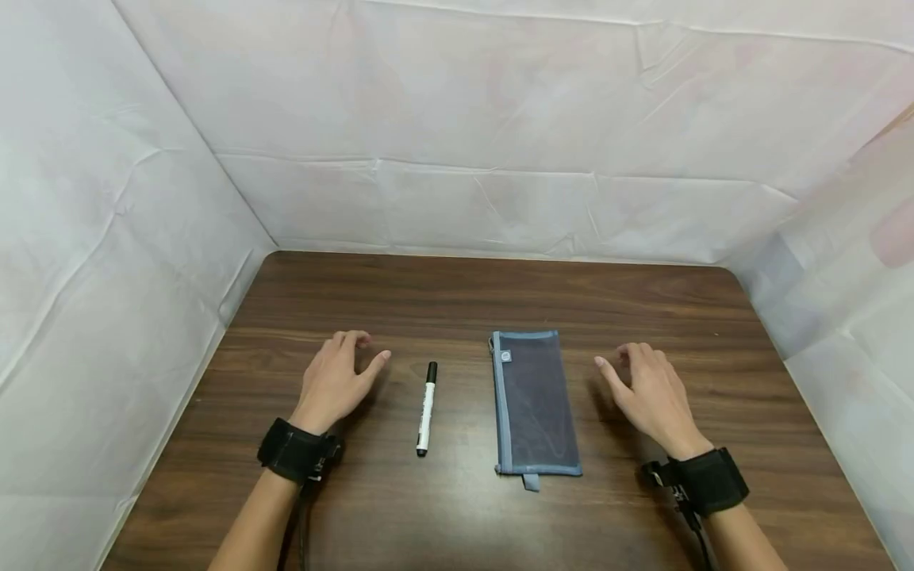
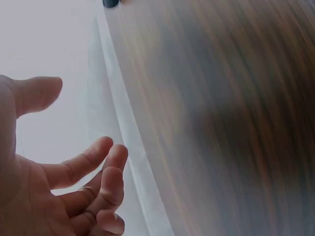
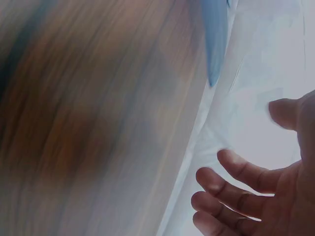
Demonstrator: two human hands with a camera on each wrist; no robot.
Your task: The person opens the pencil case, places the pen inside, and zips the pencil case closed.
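Observation:
A white marker with a black cap (image 1: 426, 410) lies on the wooden table, its cap end pointing away from me. To its right is a flat blue-grey mesh zip pouch (image 1: 537, 404) with a small fabric tab at its near edge. My left hand (image 1: 334, 381) is left of the marker, holding nothing, its fingers loosely bent and the thumb apart. On the other side, my right hand (image 1: 651, 392) is to the right of the pouch, likewise relaxed and touching neither object. Both palms show bare in the wrist views, the left hand (image 2: 64, 182) and the right hand (image 3: 261, 187) alike.
White sheeting (image 1: 457, 206) hangs behind the brown table (image 1: 457, 293) and along both sides. Black straps with small devices sit on both wrists, the left strap (image 1: 296, 450) and the right strap (image 1: 710, 481), with cables trailing toward me.

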